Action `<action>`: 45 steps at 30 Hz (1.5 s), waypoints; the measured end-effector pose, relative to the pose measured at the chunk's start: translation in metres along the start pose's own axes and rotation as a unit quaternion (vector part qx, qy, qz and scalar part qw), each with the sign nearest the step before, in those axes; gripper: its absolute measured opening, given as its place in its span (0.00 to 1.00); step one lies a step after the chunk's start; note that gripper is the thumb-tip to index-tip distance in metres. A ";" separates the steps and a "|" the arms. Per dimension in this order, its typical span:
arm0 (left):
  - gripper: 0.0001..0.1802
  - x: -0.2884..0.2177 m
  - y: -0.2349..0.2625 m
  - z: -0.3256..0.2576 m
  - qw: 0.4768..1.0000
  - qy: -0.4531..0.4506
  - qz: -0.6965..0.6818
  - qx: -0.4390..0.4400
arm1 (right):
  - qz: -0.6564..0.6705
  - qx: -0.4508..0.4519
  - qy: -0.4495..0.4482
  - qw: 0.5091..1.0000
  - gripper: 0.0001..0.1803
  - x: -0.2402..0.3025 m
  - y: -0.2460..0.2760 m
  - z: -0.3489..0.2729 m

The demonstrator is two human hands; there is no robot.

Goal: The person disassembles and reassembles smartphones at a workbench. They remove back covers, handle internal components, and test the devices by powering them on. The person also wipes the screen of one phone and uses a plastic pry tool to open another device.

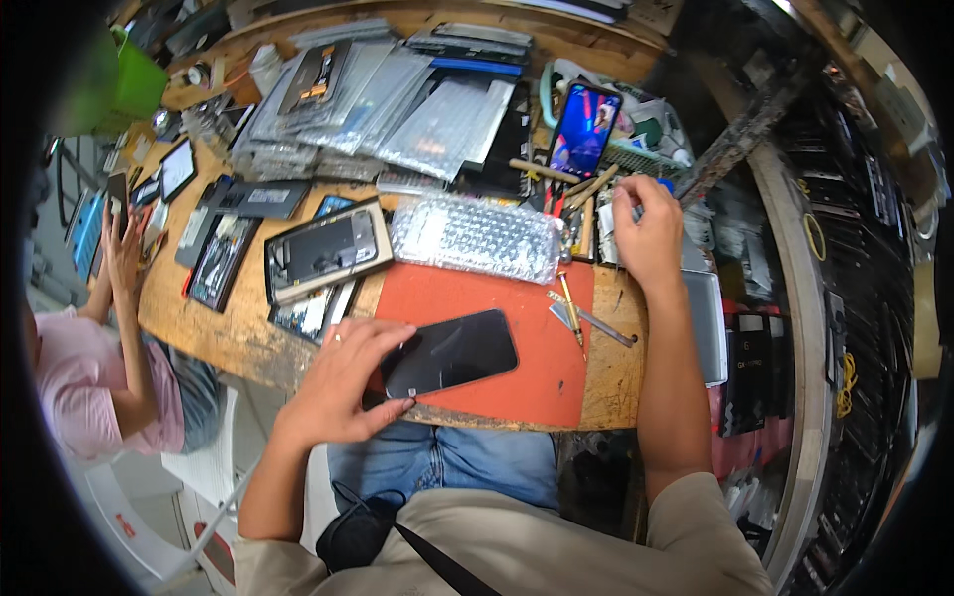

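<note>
My left hand point(343, 382) grips the left end of a black smartphone point(455, 358), thumb along the near edge and fingers at the far edge. The phone's screen is dark and faces up, over a red-orange mat point(532, 392). My right hand point(651, 233) is at the right among the tools, its fingers curled in; whatever they may hold is hidden. Beside it are wooden-handled tools point(586, 223) and a lit phone point(584, 129) propped up. On the mat's right side lie a gold screwdriver point(569, 308) and a metal tool point(606, 326).
Bubble wrap point(477, 236) lies across the mat's far edge. An open box point(330, 248) with a phone part stands left of it. Stacked clear-wrapped panels point(397, 109) fill the back. Another person point(109, 372) sits at the left, a hand raised with a phone.
</note>
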State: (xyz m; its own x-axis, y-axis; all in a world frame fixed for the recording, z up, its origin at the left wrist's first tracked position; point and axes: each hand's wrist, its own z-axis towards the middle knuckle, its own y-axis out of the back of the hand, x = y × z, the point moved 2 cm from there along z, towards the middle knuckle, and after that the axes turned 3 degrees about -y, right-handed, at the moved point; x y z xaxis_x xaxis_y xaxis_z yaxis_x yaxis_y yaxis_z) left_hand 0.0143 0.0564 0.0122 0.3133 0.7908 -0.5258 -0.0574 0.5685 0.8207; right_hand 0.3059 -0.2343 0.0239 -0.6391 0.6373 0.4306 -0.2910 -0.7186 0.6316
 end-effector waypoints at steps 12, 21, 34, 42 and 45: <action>0.50 -0.008 -0.019 0.000 0.992 0.046 -0.110 -0.052 | 0.039 0.200 0.145 0.968 0.45 0.056 -0.023 -0.028; 0.55 0.011 -0.023 -0.005 0.992 0.028 -0.109 -0.064 | 0.073 0.241 0.123 0.960 0.45 0.054 -0.015 -0.025; 0.66 0.010 -0.026 -0.009 0.990 -0.002 -0.112 -0.085 | 0.069 0.189 0.150 0.968 0.38 0.066 -0.011 -0.017; 0.66 0.018 -0.032 -0.015 0.978 0.043 -0.184 -0.084 | 0.129 0.470 0.076 0.870 0.18 0.089 0.010 -0.025; 0.66 0.023 -0.037 -0.018 0.971 0.044 -0.212 -0.098 | 0.162 0.519 0.069 0.837 0.22 0.092 0.004 -0.032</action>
State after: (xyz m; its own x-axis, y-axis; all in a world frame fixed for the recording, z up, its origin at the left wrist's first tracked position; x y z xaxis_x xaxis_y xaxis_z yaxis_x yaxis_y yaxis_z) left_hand 0.0060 0.0575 -0.0342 0.2670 0.4873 -0.8314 -0.1229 0.8729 0.4721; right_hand 0.2230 -0.1878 0.0451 -0.6621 0.3653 0.6544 0.6422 -0.1735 0.7466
